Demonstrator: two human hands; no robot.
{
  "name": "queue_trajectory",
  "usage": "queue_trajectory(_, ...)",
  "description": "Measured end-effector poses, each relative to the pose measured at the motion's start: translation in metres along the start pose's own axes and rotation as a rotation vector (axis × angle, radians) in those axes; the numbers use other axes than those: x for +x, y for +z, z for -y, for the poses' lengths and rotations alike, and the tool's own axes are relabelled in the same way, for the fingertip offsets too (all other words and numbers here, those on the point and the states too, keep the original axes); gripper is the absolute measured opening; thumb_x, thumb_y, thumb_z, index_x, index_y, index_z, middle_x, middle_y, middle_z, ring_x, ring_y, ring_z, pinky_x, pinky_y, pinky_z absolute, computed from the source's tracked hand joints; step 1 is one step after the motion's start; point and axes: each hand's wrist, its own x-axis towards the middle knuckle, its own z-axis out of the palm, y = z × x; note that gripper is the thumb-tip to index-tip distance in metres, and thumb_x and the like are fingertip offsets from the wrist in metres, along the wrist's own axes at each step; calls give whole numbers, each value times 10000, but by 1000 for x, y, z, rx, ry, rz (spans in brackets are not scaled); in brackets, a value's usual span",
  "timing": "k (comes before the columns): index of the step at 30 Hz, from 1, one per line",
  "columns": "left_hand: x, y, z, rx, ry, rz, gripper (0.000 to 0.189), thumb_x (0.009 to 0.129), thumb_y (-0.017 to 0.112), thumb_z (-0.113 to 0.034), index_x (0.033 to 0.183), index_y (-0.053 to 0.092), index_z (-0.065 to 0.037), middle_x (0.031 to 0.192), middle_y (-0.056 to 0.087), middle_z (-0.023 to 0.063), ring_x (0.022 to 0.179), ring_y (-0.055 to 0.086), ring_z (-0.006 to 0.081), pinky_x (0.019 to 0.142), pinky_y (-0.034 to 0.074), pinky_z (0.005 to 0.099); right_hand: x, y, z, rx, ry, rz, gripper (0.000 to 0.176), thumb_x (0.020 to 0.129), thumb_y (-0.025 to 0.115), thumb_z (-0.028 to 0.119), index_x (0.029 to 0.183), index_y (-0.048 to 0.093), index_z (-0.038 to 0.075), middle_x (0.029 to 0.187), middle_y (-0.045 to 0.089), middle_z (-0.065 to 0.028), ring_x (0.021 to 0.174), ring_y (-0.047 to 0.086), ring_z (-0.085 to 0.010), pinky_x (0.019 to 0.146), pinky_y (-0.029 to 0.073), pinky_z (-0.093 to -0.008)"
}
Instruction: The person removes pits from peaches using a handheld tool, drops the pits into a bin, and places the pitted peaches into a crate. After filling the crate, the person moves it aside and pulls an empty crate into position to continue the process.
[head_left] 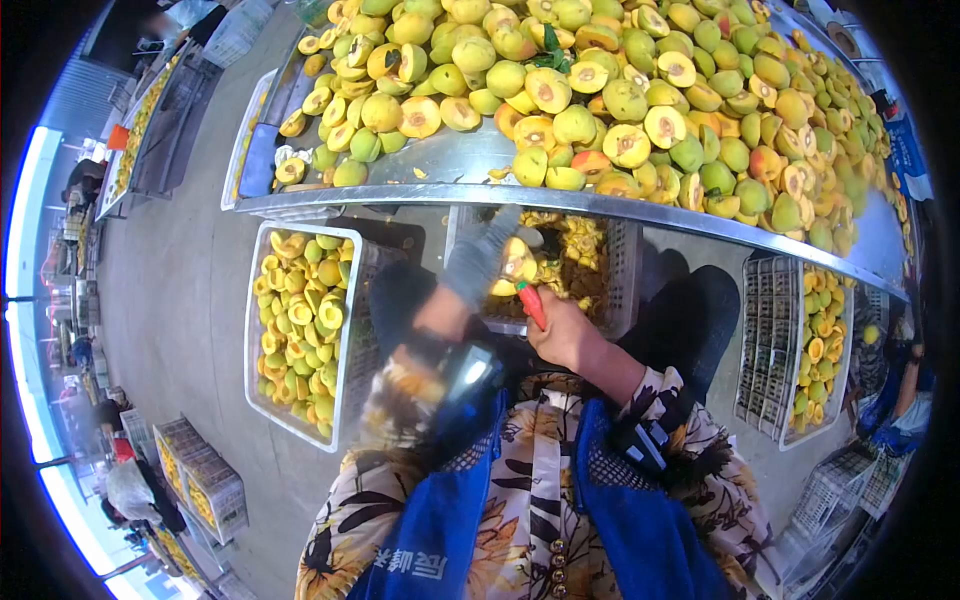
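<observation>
A peach half (pixel 519 262) is held in the grey-gloved left hand (pixel 478 262), whose grip is clenched around it from the left side. The fruit is kept just below the front edge of the steel tabletop (pixel 450 160) and above a white plastic crate (pixel 622 262) in which yellow scraps are seen. A red-handled knife (pixel 531 305) is grasped in the bare right hand (pixel 565 335), the grip being closed about the handle. The handle is angled up and to the left towards the peach half. The blade itself cannot be made out.

The tabletop is heaped with a pile of peaches (pixel 620 100), green-yellow, some whole and many halved with the cut face up. To the left, under the tabletop, a second crate (pixel 345 330) is filled with halved peaches. To the right a third crate (pixel 775 350) is seen, with halves lying along its right side. A floral shirt (pixel 535 480) and a blue apron (pixel 440 520) are worn by the person. Further crates (pixel 205 480) are stacked on the floor at lower left.
</observation>
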Motion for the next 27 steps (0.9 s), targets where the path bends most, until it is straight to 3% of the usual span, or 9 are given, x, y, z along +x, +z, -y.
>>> queue_trajectory(3,10,-7,-4,51,-201,142,363,830,585,-246,1086,516,2,895,601,79,766,564,153,677,475,282,5,7,-10,53,-12,39,173,759,521,81,924,496,37,732,565,-151,679,576,-274,644,455,-320)
queue_trajectory(5,18,-14,-2,-24,-350,233,346,817,602,-254,1044,546,2,879,604,77,754,568,150,664,477,270,13,15,-26,199,-36,33,143,764,520,56,905,502,39,731,553,-99,674,552,-193,638,449,-289)
queue_trajectory(9,-5,-10,-14,-289,-213,87,277,801,622,-229,972,595,-14,830,607,64,707,564,115,627,467,229,15,9,-20,262,-35,48,118,776,526,36,891,502,38,737,525,-24,689,508,-97,639,436,-239)
queue_trajectory(12,-11,-5,12,-120,-52,-110,238,798,625,-212,945,625,-26,796,607,29,686,550,82,601,449,204,12,13,-11,400,-90,73,119,778,511,4,888,493,46,683,494,-21,586,472,-98,529,412,-238)
queue_trajectory(16,-26,10,3,6,56,-261,206,794,630,-209,921,650,-48,807,602,-2,713,529,83,600,428,207,-2,-7,24,1183,425,501,177,770,472,-59,902,457,57,588,369,12,450,300,-55,376,249,-201)
queue_trajectory(19,-23,9,1,-7,2,-235,280,771,664,-176,961,584,14,745,601,50,611,548,96,525,452,206,-3,-10,22,1257,463,570,170,778,474,-50,910,452,55,591,368,11,449,307,-56,377,261,-203)
queue_trajectory(22,-21,9,-3,-537,-286,-94,247,778,652,-170,939,574,0,740,607,77,605,575,125,500,475,227,-2,2,18,1034,347,411,156,784,484,-38,906,454,55,593,370,10,433,299,-52,365,256,-201)
queue_trajectory(25,-23,9,-7,-564,-188,-60,256,775,649,-147,969,542,-18,762,609,101,599,590,151,493,495,253,-3,-2,24,1084,393,458,146,788,487,-24,908,453,52,595,375,6,421,304,-52,364,263,-202)
queue_trajectory(27,-23,8,-2,-385,-38,-114,335,777,645,-140,1051,493,-20,812,605,101,627,591,149,515,496,250,-4,-12,29,1203,417,556,140,791,483,-17,909,451,50,595,376,2,415,311,-55,364,270,-202)
